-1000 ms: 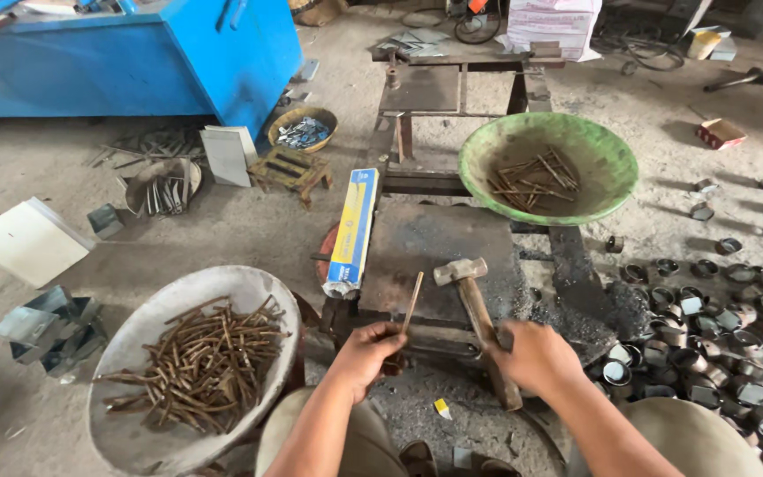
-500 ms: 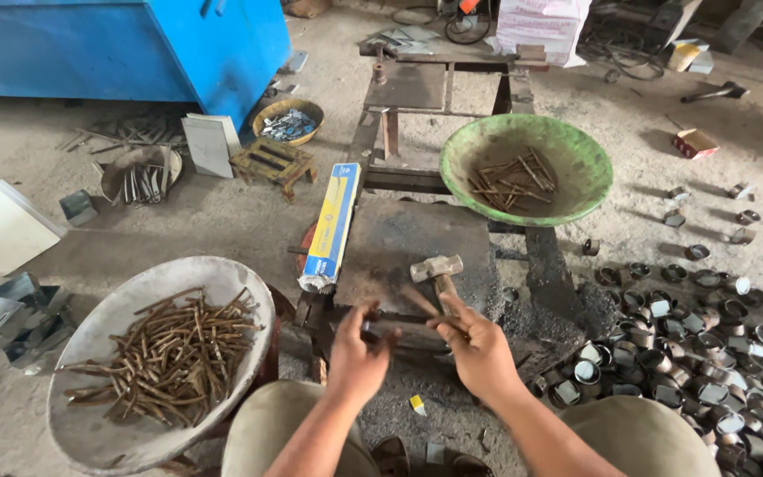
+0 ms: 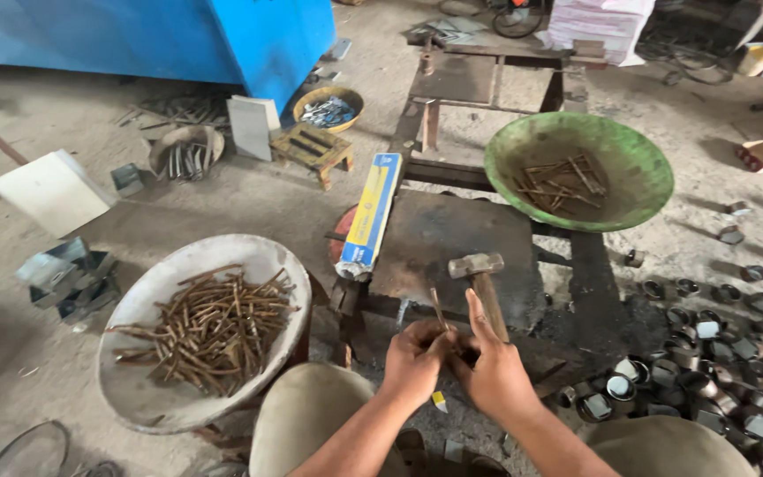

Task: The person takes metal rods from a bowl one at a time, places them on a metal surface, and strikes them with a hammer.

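Both my hands have drawn together since a second ago, when they lay apart on the near edge of the plate; now they meet just in front of my knees. My left hand (image 3: pixel 413 355) is curled shut around the lower end of a thin rusty rod (image 3: pixel 437 307), which sticks up and away from my fist, tilted slightly left. My right hand (image 3: pixel 494 369) presses against the left, its fingers reaching toward the same rod while its palm lies over the wooden handle of the hammer (image 3: pixel 484 281); whether it truly grips the handle I cannot tell. The hammer's steel head rests on the dark metal plate (image 3: pixel 452 234), just beyond my fingers.

Along the plate's left edge lies a long blue and yellow box (image 3: pixel 369 212). To my left, a pale bowl (image 3: pixel 262 256) holds a heap of rusty rods. Beyond the plate, to the right, a green bowl (image 3: pixel 638 168) holds a smaller bundle of them. Small metal rings (image 3: pixel 717 336) litter the ground at my right. A blue cabinet (image 3: pixel 178 35) stands at the far left, with a small yellow dish (image 3: pixel 328 97) near its corner.
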